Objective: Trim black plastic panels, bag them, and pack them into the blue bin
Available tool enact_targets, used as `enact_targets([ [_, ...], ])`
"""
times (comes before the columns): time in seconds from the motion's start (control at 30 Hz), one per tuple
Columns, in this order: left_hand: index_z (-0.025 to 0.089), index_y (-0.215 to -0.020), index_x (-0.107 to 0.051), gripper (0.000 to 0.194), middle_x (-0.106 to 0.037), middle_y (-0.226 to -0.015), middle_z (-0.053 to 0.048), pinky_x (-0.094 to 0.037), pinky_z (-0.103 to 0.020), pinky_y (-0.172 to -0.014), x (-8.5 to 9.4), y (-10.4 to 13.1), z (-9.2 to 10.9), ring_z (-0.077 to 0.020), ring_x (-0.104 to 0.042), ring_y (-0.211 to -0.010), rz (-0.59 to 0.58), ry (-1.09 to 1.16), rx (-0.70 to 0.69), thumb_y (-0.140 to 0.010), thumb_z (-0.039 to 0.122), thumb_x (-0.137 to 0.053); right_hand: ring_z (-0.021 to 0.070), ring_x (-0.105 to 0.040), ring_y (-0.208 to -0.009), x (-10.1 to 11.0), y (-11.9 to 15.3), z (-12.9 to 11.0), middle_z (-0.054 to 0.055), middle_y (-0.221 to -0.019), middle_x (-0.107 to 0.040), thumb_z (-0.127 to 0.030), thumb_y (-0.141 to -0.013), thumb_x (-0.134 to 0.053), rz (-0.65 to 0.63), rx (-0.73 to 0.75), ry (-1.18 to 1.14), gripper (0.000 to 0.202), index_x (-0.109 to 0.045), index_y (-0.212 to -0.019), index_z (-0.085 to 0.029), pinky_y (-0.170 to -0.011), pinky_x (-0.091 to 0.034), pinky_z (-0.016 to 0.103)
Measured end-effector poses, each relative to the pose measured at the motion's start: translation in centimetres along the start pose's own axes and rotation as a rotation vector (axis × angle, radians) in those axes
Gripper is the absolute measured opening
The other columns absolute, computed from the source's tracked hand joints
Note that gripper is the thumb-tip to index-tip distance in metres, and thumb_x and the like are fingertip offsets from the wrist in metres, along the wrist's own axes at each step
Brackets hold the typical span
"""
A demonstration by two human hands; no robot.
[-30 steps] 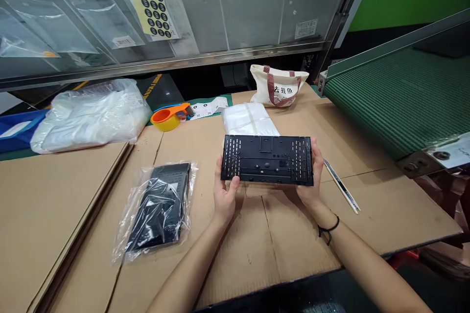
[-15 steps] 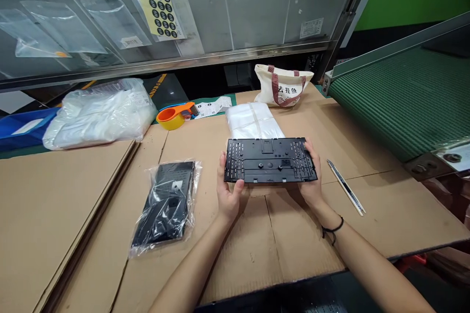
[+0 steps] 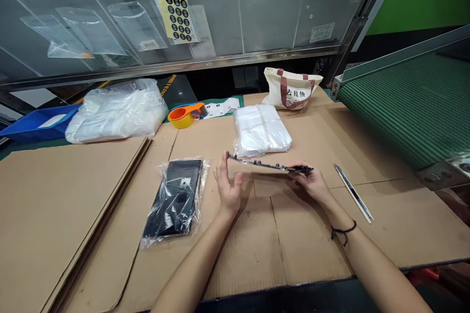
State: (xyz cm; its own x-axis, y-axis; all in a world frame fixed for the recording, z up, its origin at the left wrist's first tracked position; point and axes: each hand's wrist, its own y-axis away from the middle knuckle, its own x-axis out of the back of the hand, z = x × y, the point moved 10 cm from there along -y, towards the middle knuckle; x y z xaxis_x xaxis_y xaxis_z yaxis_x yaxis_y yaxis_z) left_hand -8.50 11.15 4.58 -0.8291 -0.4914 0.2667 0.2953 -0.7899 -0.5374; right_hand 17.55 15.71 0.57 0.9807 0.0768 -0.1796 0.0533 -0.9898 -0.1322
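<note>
A thin black plastic panel (image 3: 270,164) is held above the cardboard, seen nearly edge-on with small tabs along it. Its right end is pinched by my right hand (image 3: 312,183), which wears a dark cord bracelet at the wrist. At its left end, my left hand (image 3: 229,190) steadies the edge with raised fingertips, the thumb standing away from the panel. Left of my hands lies a similar dark part in a clear plastic bag (image 3: 174,200). Just beyond the panel rests a banded stack of clear plastic bags (image 3: 260,129).
A craft knife (image 3: 353,193) lies to the right, near a green conveyor belt (image 3: 414,102). At the back are a canvas bag (image 3: 292,89), an orange tape dispenser (image 3: 185,115), a large plastic-wrapped bundle (image 3: 117,110) and a blue tray (image 3: 40,122). Stacked cardboard sheets (image 3: 73,205) cover the left.
The panel has turned from its broad face showing to nearly edge-on. My left thumb has come away from its face, and my right fingers have shifted around its right end. The view has swung left.
</note>
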Motion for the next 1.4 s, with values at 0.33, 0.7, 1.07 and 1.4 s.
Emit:
enact_targets([
  [0.33, 0.021, -0.122, -0.055, 0.032, -0.061, -0.121, -0.011, -0.042, -0.040, -0.099, -1.9, -0.2, 1.2, -0.0243, -0.055, -0.115, -0.155, -0.025, -0.061, -0.092, 0.028, -0.049, 0.0154, -0.069, -0.095, 6.5, -0.9, 2.4, 0.000, -0.098, -0.075, -0.033, -0.072, -0.079, 0.488, -0.108, -0.609, 0.024, -0.070, -0.092, -0.024, -0.094, -0.054, 0.031],
  [0.7, 0.013, -0.127, -0.052, 0.050, -0.058, -0.133, -0.010, -0.034, -0.042, -0.109, -14.0, -4.4, 5.2, -0.0252, -0.041, -0.133, -0.745, -0.796, -0.737, -0.081, -0.004, -0.043, 0.0146, -0.068, -0.099, 7.6, -1.1, 3.5, 0.003, -0.093, -0.075, -0.014, -0.080, -0.065, 0.614, -0.134, -0.714, 0.012, -0.069, -0.091, -0.018, -0.100, -0.050, 0.036],
  [1.07, 0.010, -0.089, -0.065, 0.013, -0.068, -0.095, -0.017, -0.042, -0.040, -0.082, -15.2, -8.2, 2.8, -0.0295, -0.058, -0.098, -0.752, -0.934, -0.472, -0.087, 0.010, -0.053, 0.0158, -0.066, -0.101, 6.9, -0.6, 0.9, 0.004, -0.107, -0.071, -0.024, -0.069, -0.076, 0.558, -0.048, -0.633, 0.036, -0.068, -0.103, -0.019, -0.095, -0.052, 0.036],
  [1.4, 0.013, -0.091, -0.063, 0.020, -0.065, -0.091, -0.004, -0.052, -0.035, -0.078, -15.4, -10.0, -0.9, -0.0161, -0.062, -0.084, -0.906, -0.734, -0.136, -0.092, 0.032, -0.056, 0.0223, -0.065, -0.097, 7.2, 1.0, -3.7, 0.009, -0.103, -0.070, -0.055, -0.079, -0.062, 0.591, 0.286, 0.065, 0.047, -0.065, -0.103, -0.014, -0.090, -0.051, 0.041],
])
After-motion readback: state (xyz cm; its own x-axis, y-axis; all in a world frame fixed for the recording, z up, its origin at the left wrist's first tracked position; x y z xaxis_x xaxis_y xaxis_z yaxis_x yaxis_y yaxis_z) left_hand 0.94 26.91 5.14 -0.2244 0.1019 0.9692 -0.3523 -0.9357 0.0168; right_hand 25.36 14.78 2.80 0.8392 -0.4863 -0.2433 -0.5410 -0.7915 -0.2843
